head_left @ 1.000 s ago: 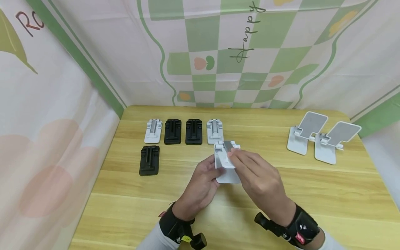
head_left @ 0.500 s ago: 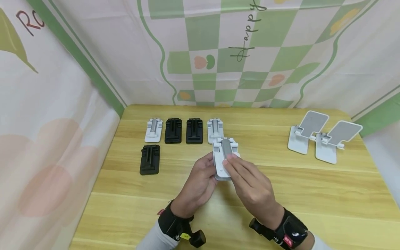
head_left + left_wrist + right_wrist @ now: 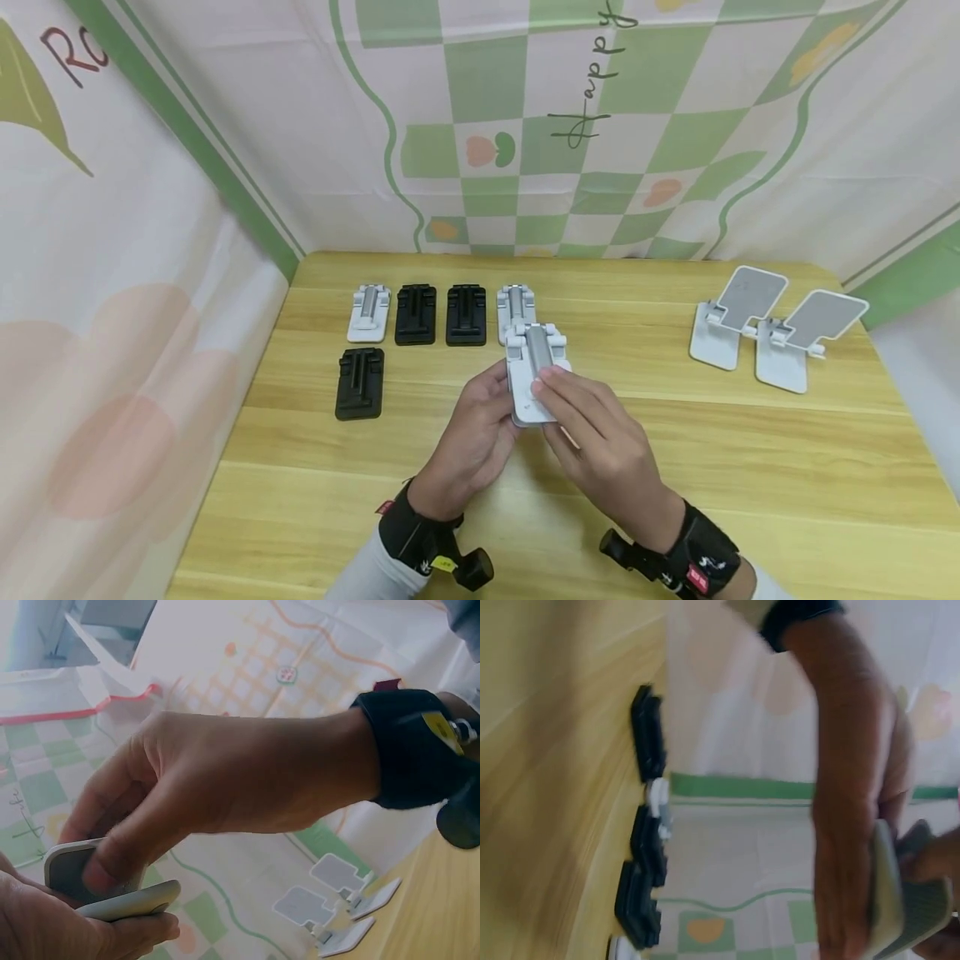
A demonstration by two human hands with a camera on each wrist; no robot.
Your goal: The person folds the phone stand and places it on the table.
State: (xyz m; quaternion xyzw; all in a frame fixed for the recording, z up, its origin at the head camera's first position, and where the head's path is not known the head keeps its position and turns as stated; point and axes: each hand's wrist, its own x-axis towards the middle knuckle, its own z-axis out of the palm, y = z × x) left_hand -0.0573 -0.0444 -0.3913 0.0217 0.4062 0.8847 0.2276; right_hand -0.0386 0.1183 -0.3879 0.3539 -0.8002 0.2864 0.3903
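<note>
A white folding phone stand (image 3: pixel 527 407) is held above the table in both hands, its grey-padded holder plate lowered over the base. My left hand (image 3: pixel 480 425) grips the base from the left side, and the right wrist view shows that hand's (image 3: pixel 847 765) fingers lying along the underside. From the right, my right hand (image 3: pixel 611 446) pinches the holder plate, fingertips on top. In the left wrist view, the right hand's (image 3: pixel 210 772) thumb sits on the plate's inner face, between plate and base (image 3: pixel 142 901), which form a narrow wedge.
Folded stands lie at the back left: a white one (image 3: pixel 369 313), black ones (image 3: pixel 416 315) (image 3: pixel 467 315) and another white one (image 3: pixel 516 308). A black stand (image 3: pixel 360 383) lies in front. Two unfolded white stands (image 3: pixel 716 337) (image 3: pixel 782 358) stand at the right. Curtains border the wooden table (image 3: pixel 300 517).
The holder plate has swung down over the base. The stand and right hand have shifted slightly away and to the left. The stands on the table have stayed put.
</note>
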